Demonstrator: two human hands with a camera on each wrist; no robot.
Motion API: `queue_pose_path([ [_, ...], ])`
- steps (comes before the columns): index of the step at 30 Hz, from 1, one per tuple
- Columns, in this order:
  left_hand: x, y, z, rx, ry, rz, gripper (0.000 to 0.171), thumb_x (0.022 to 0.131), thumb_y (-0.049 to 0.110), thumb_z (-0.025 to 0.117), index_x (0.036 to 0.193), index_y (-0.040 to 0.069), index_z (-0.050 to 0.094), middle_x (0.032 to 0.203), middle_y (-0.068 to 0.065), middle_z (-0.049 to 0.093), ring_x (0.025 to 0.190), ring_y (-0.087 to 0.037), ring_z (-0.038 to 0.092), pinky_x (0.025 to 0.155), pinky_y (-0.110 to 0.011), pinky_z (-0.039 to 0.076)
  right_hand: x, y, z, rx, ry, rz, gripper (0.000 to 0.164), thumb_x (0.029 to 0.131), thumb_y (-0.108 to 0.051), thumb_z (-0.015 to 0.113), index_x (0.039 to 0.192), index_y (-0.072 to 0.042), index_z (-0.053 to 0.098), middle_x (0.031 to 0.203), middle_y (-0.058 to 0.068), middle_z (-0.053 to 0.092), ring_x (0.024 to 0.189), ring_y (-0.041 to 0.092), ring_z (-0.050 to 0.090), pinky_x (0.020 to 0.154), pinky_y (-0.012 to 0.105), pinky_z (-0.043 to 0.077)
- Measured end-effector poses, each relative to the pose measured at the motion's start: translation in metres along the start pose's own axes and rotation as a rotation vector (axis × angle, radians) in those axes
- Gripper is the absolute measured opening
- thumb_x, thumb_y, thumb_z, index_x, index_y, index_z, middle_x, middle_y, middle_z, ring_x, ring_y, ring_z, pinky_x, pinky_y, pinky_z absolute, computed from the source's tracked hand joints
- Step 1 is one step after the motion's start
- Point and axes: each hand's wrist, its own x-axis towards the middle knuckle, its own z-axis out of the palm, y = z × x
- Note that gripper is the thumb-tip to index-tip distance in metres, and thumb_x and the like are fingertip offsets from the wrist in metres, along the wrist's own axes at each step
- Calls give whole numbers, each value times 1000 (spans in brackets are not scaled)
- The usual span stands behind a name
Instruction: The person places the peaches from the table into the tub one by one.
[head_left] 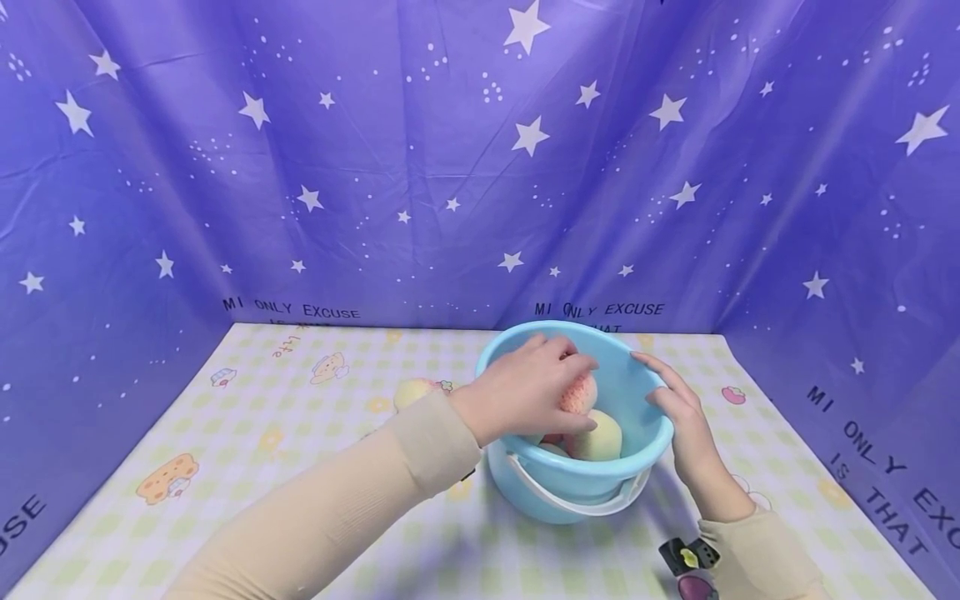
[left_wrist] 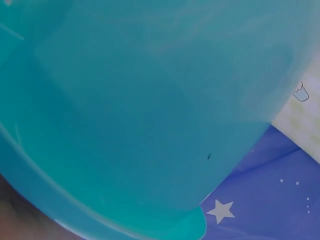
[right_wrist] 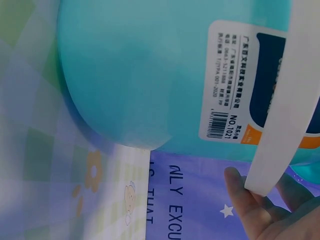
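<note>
A light-blue plastic bucket (head_left: 566,492) with a white handle (head_left: 585,504) stands upright on the table. My left hand (head_left: 525,383) reaches over its rim, with fingers and thumb curled round a pink, rough-textured ball (head_left: 579,393). Just below lies a pale yellow ball (head_left: 596,435) in the bucket, with parts of other round things beside it, mostly hidden. At the bucket's right side, my right hand (head_left: 686,417) grips the rim. The right wrist view shows that hand's fingers (right_wrist: 245,200) near the white handle. Blue bucket wall (left_wrist: 150,100) fills most of the left wrist view.
A pale yellow and pink round thing (head_left: 414,393) lies on the table behind my left sleeve, partly covered. The table has a checked, printed cloth (head_left: 225,450). Purple star-printed curtains (head_left: 420,167) enclose the back and sides.
</note>
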Motion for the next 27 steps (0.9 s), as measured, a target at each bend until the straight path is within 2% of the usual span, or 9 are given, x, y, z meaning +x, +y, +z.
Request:
queue_pose_path([
  [7, -2, 1, 0, -3, 21, 7, 60, 88, 54, 66, 137, 21, 57, 131, -1, 58, 113, -20, 55, 94, -29, 49, -1, 0, 0, 1, -6, 1, 60, 90, -8, 36, 148, -19, 45, 145, -7, 41, 112, 5, 46, 84, 16, 43],
  [15, -8, -8, 0, -14, 39, -12, 63, 87, 56, 67, 138, 20, 57, 131, 0, 57, 118, -19, 55, 100, -30, 47, 0, 0, 0, 3, -7, 3, 61, 89, -8, 36, 148, -18, 44, 148, -5, 40, 114, 4, 46, 85, 16, 44],
  [27, -16, -22, -13, -21, 41, -77, 62, 88, 55, 66, 138, 20, 56, 136, -2, 56, 117, -22, 54, 91, -35, 53, -1, 0, 1, 6, -8, -14, 61, 89, -7, 36, 148, -17, 45, 148, -5, 40, 114, 3, 47, 85, 15, 45],
])
